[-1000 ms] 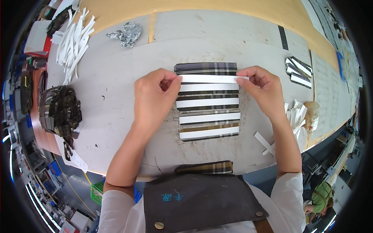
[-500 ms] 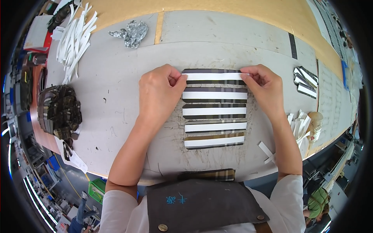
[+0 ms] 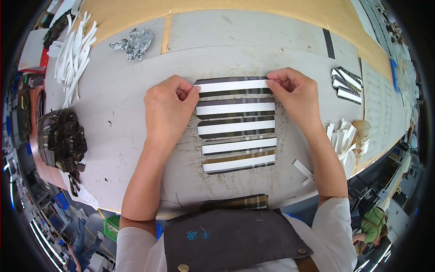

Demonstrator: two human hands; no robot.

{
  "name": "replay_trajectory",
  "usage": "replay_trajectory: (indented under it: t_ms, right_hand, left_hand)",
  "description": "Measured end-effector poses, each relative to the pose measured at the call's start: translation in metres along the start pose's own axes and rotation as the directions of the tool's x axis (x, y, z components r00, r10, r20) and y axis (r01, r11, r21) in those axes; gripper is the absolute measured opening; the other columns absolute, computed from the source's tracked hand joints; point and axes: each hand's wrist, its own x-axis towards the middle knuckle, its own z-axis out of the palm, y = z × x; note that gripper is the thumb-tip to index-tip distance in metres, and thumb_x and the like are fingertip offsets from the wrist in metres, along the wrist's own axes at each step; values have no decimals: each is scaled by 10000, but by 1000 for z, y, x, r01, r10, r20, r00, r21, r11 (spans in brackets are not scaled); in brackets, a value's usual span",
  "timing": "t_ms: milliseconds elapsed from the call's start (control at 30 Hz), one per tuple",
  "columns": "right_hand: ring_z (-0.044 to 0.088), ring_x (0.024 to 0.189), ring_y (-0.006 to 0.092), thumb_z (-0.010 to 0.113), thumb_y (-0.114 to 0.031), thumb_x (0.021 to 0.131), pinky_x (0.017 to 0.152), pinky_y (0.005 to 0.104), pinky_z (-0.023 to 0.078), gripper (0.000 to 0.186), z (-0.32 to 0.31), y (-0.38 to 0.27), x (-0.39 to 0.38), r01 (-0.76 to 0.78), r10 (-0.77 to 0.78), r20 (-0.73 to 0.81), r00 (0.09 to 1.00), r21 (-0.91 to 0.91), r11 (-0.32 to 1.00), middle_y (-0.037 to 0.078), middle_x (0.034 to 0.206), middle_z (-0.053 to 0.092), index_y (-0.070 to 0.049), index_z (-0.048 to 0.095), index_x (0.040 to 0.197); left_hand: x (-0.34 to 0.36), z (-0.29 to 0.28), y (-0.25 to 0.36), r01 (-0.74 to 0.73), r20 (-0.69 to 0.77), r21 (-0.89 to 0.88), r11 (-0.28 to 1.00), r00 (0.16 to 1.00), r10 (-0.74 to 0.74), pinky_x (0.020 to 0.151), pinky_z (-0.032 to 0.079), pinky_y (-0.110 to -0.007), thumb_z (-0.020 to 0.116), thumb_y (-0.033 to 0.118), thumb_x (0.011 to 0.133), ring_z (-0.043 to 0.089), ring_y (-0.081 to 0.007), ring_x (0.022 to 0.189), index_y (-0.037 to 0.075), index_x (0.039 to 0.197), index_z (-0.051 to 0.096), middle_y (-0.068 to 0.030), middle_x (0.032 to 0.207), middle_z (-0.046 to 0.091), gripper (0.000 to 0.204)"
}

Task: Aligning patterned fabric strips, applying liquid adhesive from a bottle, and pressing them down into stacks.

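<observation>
Five dark plaid fabric pieces lie one below another on the grey work surface, each carrying a white strip along its length. At the farthest fabric piece (image 3: 233, 93), my left hand (image 3: 166, 106) pinches the left end of the white strip (image 3: 233, 85) between thumb and fingers. Its right end is under my right hand (image 3: 299, 95), whose thumb and fingertips are closed there. The strip lies straight along the fabric. Just nearer is a second plaid piece (image 3: 235, 101), untouched, with its own white strip (image 3: 235, 108).
A bundle of white strips (image 3: 72, 59) and crumpled foil (image 3: 136, 44) lie far left, above a dark plaid fabric heap (image 3: 61, 140). Stripped plaid pieces (image 3: 346, 84), more white strips (image 3: 342, 140) and a tan jar-like object (image 3: 361, 136) sit right. A folded plaid piece (image 3: 240, 201) is by my apron.
The whole scene has shifted slightly left in the picture as the view moved. Both hands stay at the ends of the farthest white strip, whose right end no longer overhangs the fabric.
</observation>
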Motion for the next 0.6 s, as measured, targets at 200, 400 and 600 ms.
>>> replay_trajectory:
  t_ms: [200,400,600]
  right_hand:
    - [591,626,109,668,-17,768,607,235,498,105,2,-4,2,19,-19,0,1000,-59,998,71,722,660,9,686,867]
    - [582,616,118,661,-7,758,588,253,486,148,-2,-12,2,22,-19,19,1000,-153,988,60,701,633,6,661,905]
    - [589,667,166,597,65,745,594,284,482,236,-22,-8,-2,216,-257,-99,961,-307,927,100,875,621,-2,640,967]
  left_hand:
    - [1,-1,0,14,-3,4,1000,1000,-14,517,431,-225,705,96,796,517,-72,543,-22,721,635,-29,597,597,157]
    - [0,0,-1,-34,-15,13,999,999,34,513,425,-227,705,98,795,514,-76,537,-21,719,631,-28,586,590,159]
    - [-5,-6,-2,8,12,-121,993,1000,-6,522,434,-232,665,62,822,523,-83,561,-19,809,644,-59,696,624,84]
